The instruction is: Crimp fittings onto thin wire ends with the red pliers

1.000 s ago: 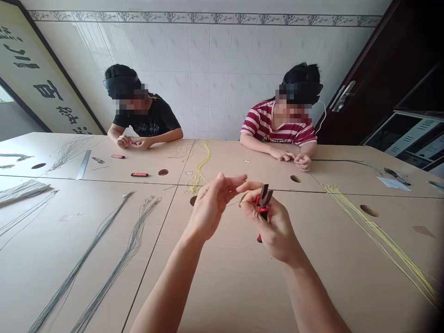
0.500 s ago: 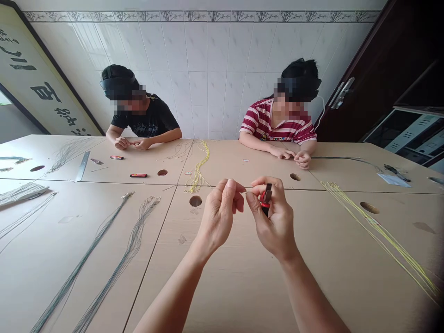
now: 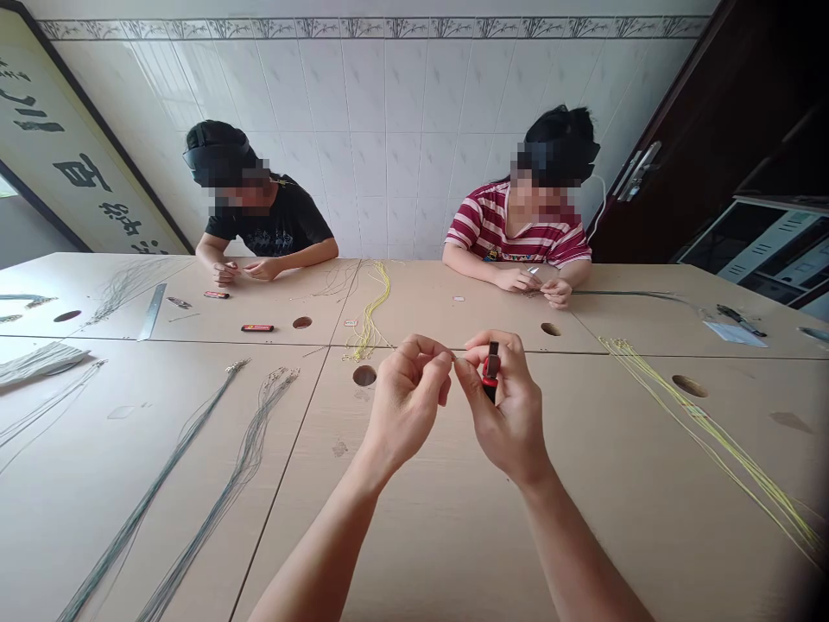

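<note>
A pale tiled wall [image 3: 389, 104] fills the back, and before it stretches the wide wood-toned bench [image 3: 440, 536], seamed and pierced with round cable holes. A dark door [image 3: 686, 112] stands at the right, a framed calligraphy panel [image 3: 65, 147] at the left. Across the bench sit a person in a black T-shirt [image 3: 278, 225] and a person in a striped shirt [image 3: 524, 216], both with hands on the top.

Two grey-green cord bundles [image 3: 168, 475] run slantwise at the near left; a long yellow cord bundle [image 3: 718, 423] lies at the right, and a shorter, wavy yellow bundle [image 3: 374, 315] just beyond the hands.

The left hand [image 3: 411, 393] and right hand [image 3: 511, 406] meet fingertip to fingertip above the bench. A steel ruler [image 3: 151, 313] lies far left. The right grip is closed round red-and-black pliers [image 3: 490, 367], jaws upward — its thumb and forefinger also brought together toward the left. The left grip is pinched on a thin piece [image 3: 457, 356] between the fingertips — too small to identify.
</note>
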Motion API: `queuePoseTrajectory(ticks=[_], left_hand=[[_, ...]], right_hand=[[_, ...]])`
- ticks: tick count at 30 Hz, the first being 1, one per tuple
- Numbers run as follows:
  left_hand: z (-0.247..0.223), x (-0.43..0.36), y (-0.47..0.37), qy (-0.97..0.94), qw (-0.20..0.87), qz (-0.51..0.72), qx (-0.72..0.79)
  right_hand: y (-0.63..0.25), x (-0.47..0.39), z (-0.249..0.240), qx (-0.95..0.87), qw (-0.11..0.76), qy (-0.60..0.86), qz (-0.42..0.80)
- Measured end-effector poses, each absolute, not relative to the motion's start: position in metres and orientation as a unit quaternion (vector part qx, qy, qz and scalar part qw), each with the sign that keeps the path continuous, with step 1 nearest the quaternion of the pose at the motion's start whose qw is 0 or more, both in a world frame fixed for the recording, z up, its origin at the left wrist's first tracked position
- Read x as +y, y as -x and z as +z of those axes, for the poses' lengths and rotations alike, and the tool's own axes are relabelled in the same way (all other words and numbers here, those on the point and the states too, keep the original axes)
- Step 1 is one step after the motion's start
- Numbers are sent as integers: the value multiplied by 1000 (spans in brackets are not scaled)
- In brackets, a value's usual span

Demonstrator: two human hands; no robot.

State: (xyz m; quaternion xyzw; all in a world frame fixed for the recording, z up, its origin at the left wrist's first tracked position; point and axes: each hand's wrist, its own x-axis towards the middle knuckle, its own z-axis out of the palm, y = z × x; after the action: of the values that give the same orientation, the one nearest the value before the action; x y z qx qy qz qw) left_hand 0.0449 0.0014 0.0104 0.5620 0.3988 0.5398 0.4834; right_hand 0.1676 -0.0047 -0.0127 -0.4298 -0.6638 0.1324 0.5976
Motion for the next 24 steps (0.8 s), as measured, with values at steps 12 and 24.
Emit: queuePoseTrajectory(ticks=[12, 24], left_hand=[[13, 0, -43, -580, 459, 536, 407], [14, 6, -32, -578, 465, 523, 419]], right_hand=[[-167, -2, -15, -668, 602, 424, 109], [-166, -4, -11, -674, 575, 438, 150]])
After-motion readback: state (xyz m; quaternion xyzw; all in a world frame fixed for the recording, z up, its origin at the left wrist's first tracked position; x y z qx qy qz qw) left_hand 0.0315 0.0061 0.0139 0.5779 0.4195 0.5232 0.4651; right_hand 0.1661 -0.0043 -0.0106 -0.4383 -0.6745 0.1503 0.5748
